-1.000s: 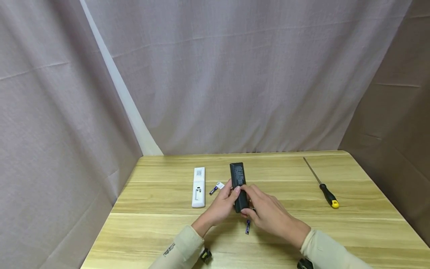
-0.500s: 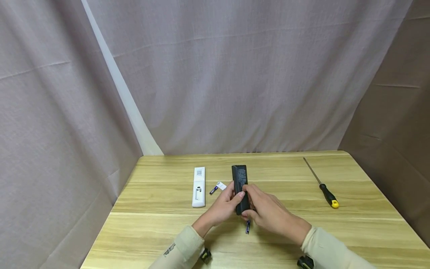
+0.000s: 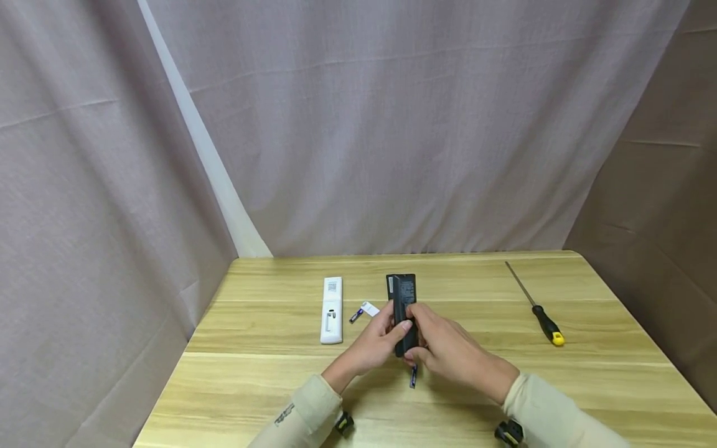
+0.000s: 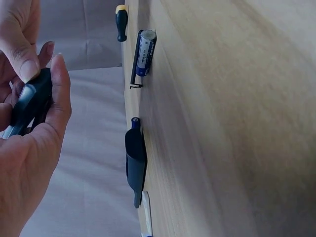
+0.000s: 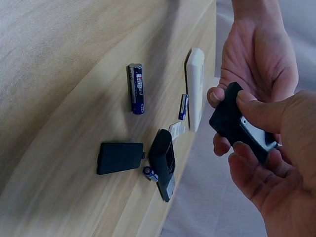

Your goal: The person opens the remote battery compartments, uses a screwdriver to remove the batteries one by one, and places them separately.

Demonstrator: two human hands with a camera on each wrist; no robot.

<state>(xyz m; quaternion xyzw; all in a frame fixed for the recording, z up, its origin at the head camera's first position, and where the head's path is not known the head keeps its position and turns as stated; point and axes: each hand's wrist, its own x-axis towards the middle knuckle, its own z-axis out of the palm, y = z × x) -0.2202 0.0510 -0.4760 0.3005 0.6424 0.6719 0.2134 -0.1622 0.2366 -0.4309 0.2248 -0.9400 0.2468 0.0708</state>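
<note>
Both hands hold a black remote control [image 3: 406,292] above the table, its printed back facing up in the head view. My left hand [image 3: 370,348] grips its left side, thumb lying on the back. From the right, my right hand [image 3: 456,358] pinches the lower part between thumb and fingers. On the table beneath, a second black remote [image 5: 164,157] lies with a hollow visible in it, a battery [image 5: 149,173] against its side. A black battery cover [image 5: 121,158] and a blue battery [image 5: 136,89] lie nearby; in the left wrist view that battery and cover overlap.
A white remote [image 3: 332,311] lies back-up on the left, its battery bay uncovered. Beside it are another blue battery [image 3: 356,316] and a small white cover [image 3: 370,308]. A screwdriver [image 3: 543,317] with a black and yellow handle lies on the right.
The held remote has shifted slightly right and turned a little, so part of the second black remote now shows behind it. Both hands keep their grip.
</note>
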